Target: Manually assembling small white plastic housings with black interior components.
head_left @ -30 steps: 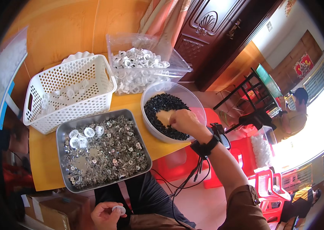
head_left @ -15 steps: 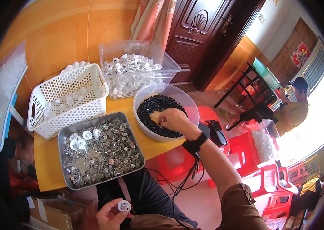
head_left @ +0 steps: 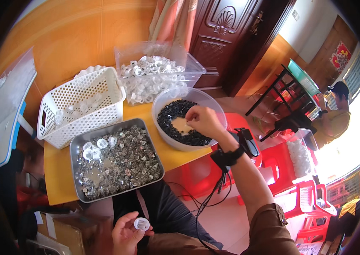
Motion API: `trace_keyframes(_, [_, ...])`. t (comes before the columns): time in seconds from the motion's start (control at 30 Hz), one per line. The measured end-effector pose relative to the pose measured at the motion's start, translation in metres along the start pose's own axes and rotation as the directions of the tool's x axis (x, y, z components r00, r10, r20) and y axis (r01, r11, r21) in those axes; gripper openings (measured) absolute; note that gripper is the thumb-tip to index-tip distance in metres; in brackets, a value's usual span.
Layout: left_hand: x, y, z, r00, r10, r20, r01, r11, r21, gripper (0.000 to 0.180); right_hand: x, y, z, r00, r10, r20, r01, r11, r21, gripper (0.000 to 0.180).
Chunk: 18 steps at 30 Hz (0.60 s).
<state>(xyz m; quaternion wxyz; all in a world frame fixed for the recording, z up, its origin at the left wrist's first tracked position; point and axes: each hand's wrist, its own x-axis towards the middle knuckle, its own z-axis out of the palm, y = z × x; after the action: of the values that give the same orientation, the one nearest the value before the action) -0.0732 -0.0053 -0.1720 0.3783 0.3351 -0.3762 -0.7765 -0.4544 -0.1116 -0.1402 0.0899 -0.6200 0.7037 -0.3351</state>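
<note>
At the lower edge, my left hand (head_left: 125, 233) is closed around a small white round plastic cap (head_left: 142, 224), its open face turned up. My right hand (head_left: 206, 121) reaches into a round translucent tub (head_left: 216, 111), fingertips pinched together over small black pieces (head_left: 169, 112). What the pinch holds, if anything, is too small to make out. A pale patch of tub bottom shows under the fingers. Left of the tub, a grey metal tray (head_left: 74, 168) holds many small metallic-looking bits (head_left: 133, 163) and several white caps (head_left: 102, 143) in its far left part.
Behind the tray stands a white perforated basket (head_left: 82, 121) with a few clear parts. A clear bin (head_left: 197, 75) full of white parts is behind the tub. All rest on a yellow table (head_left: 56, 182). Red stools (head_left: 199, 176) stand right; a person (head_left: 337, 114) sits farther off.
The view has shifted a little. My right hand has lifted slightly and moved away from me within the tub, showing more pale bottom. The cap in my left hand has turned slightly.
</note>
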Motion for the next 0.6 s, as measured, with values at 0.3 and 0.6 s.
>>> trace_keyframes(0.3, [0.019, 0.001, -0.004, 0.977, 0.055, 0.207, -0.064, 0.997, 0.039, 0.013, -0.122, -0.114, 0.021, 0.989, -0.106, 0.105, -0.004, 0.681, 0.732, 0.02])
trace_keyframes(0.6, [0.018, 0.003, 0.006, 0.968, -0.017, 0.249, 0.01, 1.0, 0.027, 0.014, -0.164, -0.138, 0.065, 0.969, -0.243, 0.04, 0.139, 0.677, 0.723, 0.022])
